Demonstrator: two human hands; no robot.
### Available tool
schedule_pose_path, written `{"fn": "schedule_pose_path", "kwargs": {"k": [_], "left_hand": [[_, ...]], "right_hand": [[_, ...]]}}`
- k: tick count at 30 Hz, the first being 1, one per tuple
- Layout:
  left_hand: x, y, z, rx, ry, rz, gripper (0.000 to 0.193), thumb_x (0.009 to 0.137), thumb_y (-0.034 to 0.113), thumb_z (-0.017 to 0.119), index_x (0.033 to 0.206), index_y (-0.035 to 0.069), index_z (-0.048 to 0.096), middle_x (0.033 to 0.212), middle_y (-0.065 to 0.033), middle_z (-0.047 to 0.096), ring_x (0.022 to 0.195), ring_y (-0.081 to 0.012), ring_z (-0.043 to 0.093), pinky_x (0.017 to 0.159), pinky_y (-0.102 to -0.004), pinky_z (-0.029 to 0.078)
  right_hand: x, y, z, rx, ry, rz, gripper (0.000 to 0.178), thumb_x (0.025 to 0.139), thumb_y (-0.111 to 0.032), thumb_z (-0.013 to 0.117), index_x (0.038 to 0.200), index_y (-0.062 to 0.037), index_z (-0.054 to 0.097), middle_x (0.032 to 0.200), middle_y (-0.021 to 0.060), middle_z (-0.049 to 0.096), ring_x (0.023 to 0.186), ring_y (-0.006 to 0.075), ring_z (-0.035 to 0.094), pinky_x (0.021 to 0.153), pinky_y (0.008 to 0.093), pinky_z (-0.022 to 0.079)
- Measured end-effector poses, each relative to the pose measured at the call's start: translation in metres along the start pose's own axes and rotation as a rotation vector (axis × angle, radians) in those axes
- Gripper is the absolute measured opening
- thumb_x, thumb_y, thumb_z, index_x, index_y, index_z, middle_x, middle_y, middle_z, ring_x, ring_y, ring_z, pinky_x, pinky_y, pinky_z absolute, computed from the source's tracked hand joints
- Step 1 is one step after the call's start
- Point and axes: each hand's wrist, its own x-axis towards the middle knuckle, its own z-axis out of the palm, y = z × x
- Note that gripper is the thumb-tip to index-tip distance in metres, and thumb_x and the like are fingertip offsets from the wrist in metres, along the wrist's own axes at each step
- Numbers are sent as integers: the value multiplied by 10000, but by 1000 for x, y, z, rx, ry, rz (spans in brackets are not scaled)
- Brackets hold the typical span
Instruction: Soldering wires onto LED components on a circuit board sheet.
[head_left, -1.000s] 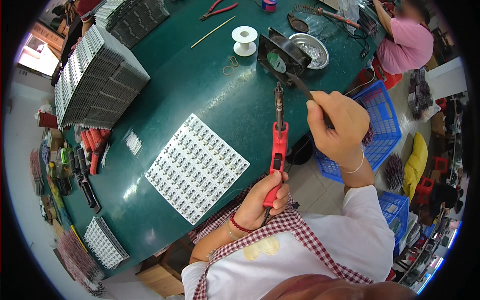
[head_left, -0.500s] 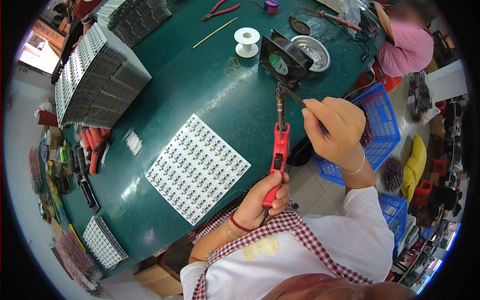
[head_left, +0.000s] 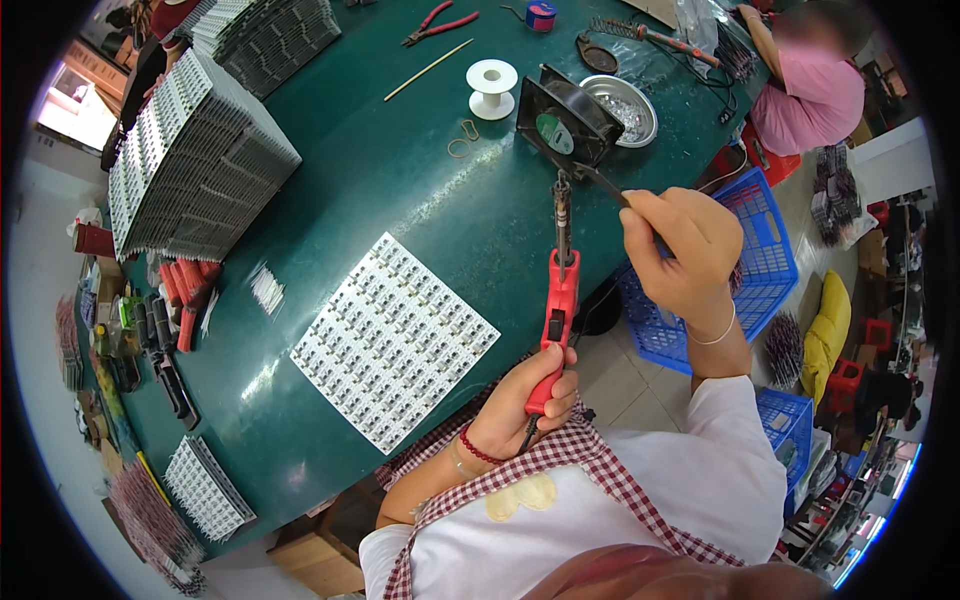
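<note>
My left hand [head_left: 512, 408] is wrapped round the red handle of a soldering iron [head_left: 562, 290], which points up and away from me. Its metal tip is close to the lower edge of a black square fan [head_left: 567, 122]. Between the fingers of my right hand [head_left: 690, 252] is a pair of dark tweezers [head_left: 604, 184], its points just right of the iron's tip. Whether the tweezers touch the iron or the fan I cannot tell. On the green table [head_left: 330, 185], left of the iron, lies a white panel of small circuit boards [head_left: 396, 343].
Stacked board panels [head_left: 200, 165] rise at the far left. A white spool [head_left: 491, 90], a metal bowl [head_left: 645, 110] and red pliers [head_left: 440, 24] are at the back. Blue crates [head_left: 755, 235] stand on the floor at right. A person in pink [head_left: 815, 95] sits at the far right.
My right hand has moved a little to the right with the tweezers, whose points have drawn away from the iron's tip. The left hand and the iron have stayed nearly still.
</note>
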Motion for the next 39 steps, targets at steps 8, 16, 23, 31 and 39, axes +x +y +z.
{"fn": "schedule_pose_path", "kwargs": {"k": [8, 16, 23, 31, 39], "left_hand": [[0, 1, 0, -9, -8, -6, 262, 1024, 319, 416, 1096, 74, 479, 699, 3, 453, 480, -55, 408, 376, -186, 329], [-1, 1, 2, 57, 23, 56, 240, 1013, 301, 442, 1053, 65, 471, 698, -5, 461, 515, -75, 406, 428, -200, 329], [0, 4, 2, 56, 15, 54, 244, 1013, 304, 442, 1054, 65, 470, 697, -4, 458, 515, -73, 403, 429, -199, 327], [2, 6, 2, 17, -37, 72, 271, 1016, 299, 439, 1138, 57, 457, 698, -5, 438, 480, -56, 400, 374, -178, 319], [5, 14, 6, 207, -220, 230, 407, 982, 374, 496, 1301, 139, 404, 819, -18, 459, 480, -49, 398, 394, -188, 321]], "right_hand": [[3, 0, 4, -3, 1, -117, 245, 624, 4, 723, 853, -26, 643, 635, 25, 478, 480, 184, 459, 436, 293, 351], [11, 14, 2, -106, 72, -70, 229, 665, 23, 712, 877, -22, 637, 620, 38, 495, 487, 198, 493, 439, 302, 362], [6, 5, -2, 11, 1, 3, 212, 691, 28, 704, 886, -18, 635, 616, 56, 520, 492, 213, 510, 446, 318, 379], [14, 18, -7, 86, 10, 220, 127, 794, -4, 648, 920, -8, 629, 647, 78, 521, 534, 201, 514, 499, 299, 405], [46, 185, 56, 357, -374, 478, 203, 856, -67, 566, 1037, 18, 599, 824, 12, 609, 733, 96, 538, 670, 236, 437]]}}
